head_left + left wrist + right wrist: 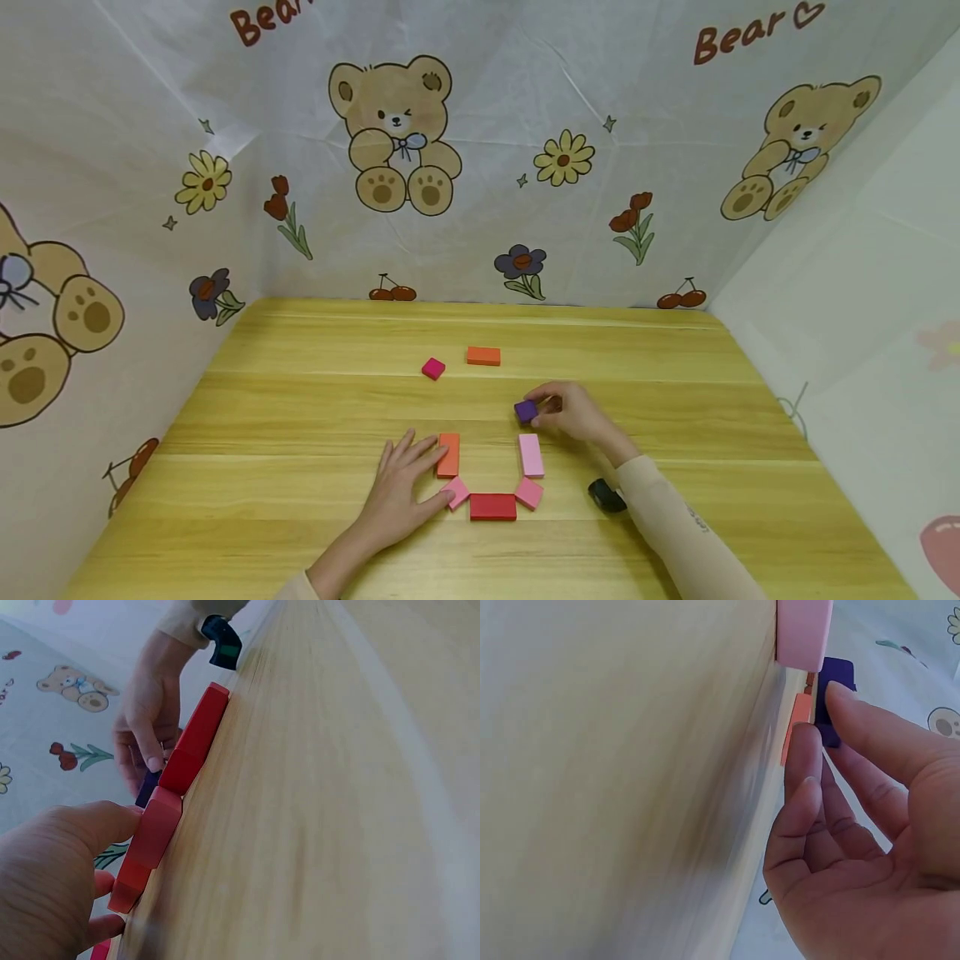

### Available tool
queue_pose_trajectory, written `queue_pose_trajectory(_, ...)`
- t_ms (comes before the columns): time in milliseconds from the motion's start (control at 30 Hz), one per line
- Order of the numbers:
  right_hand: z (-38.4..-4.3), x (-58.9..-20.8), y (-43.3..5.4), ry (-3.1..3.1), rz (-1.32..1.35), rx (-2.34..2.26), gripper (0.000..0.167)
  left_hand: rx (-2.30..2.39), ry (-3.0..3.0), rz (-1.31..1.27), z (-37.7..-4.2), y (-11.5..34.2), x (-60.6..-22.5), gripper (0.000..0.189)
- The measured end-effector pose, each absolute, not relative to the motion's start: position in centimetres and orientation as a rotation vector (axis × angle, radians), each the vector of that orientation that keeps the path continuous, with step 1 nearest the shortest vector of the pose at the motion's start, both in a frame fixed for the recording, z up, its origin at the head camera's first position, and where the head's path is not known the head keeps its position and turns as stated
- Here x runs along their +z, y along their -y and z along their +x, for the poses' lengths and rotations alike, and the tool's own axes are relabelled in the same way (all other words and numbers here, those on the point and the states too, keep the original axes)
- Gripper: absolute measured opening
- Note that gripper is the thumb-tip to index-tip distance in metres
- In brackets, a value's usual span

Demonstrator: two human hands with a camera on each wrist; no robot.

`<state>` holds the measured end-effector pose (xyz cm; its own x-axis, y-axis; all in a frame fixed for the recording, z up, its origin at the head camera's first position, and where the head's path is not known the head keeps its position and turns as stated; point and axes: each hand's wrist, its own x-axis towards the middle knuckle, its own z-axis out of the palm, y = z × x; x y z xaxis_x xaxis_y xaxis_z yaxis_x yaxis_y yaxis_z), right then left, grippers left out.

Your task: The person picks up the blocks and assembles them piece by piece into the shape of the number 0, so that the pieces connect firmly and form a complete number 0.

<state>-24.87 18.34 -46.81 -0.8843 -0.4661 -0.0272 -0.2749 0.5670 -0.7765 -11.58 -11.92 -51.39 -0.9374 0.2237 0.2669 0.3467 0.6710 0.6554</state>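
Observation:
In the head view my right hand [572, 412] pinches a small purple block [526, 412] between thumb and fingers, just beyond the far end of a light pink block [531, 455]. The purple block [835, 697] also shows at the fingertips in the right wrist view. My left hand [405, 492] lies with fingers spread, thumb at a small pink block [455, 493] and fingertips touching an orange block [448, 455]. A red block [492, 507] lies at the near side, between that pink block and another small pink block [528, 493]. Together these blocks make a U shape.
Farther back on the wooden table [337, 417] lie a small crimson block [433, 368] and an orange-red block [483, 357]. A black curved object [606, 496] is beside my right forearm. A bear-print cloth [480, 233] stands behind the table.

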Motion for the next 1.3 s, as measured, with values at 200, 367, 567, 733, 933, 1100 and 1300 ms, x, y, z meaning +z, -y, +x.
queue_pose_trajectory(200, -24.82, -46.83, -18.17, -2.545, -0.693, -1.197, 0.033, -1.126, 2.714, -0.472, -11.59, 11.92, -51.37, 0.059)
queue_pose_trajectory(367, -24.84, -46.75, -18.07, -2.524, -0.732, -1.166, 0.033, -1.119, 2.71, -0.474, -11.6, 11.92, -51.36, 0.059)
queue_pose_trajectory(567, -24.76, -46.65, -17.89, -2.51, -0.766, -1.142, 0.033, -1.125, 2.707, -0.474, -11.61, 11.93, -51.39, 0.059)
queue_pose_trajectory(733, -24.78, -46.7, -17.87, -2.465, -0.81, -1.151, 0.032, -1.128, 2.706, -0.476, -11.61, 11.92, -51.39, 0.059)
queue_pose_trajectory(933, -24.79, -46.76, -17.92, -2.434, -0.828, -1.154, 0.033, -1.134, 2.709, -0.473, -11.61, 11.91, -51.36, 0.059)
queue_pose_trajectory(1100, -24.86, -46.86, -18.07, -2.426, -0.841, -1.149, 0.033, -1.145, 2.715, -0.47, -11.6, 11.91, -51.35, 0.059)
queue_pose_trajectory(1300, -25.13, -47.26, -18.38, -2.419, -0.881, -1.153, 0.033, -1.149, 2.717, -0.466, -11.59, 11.9, -51.41, 0.059)
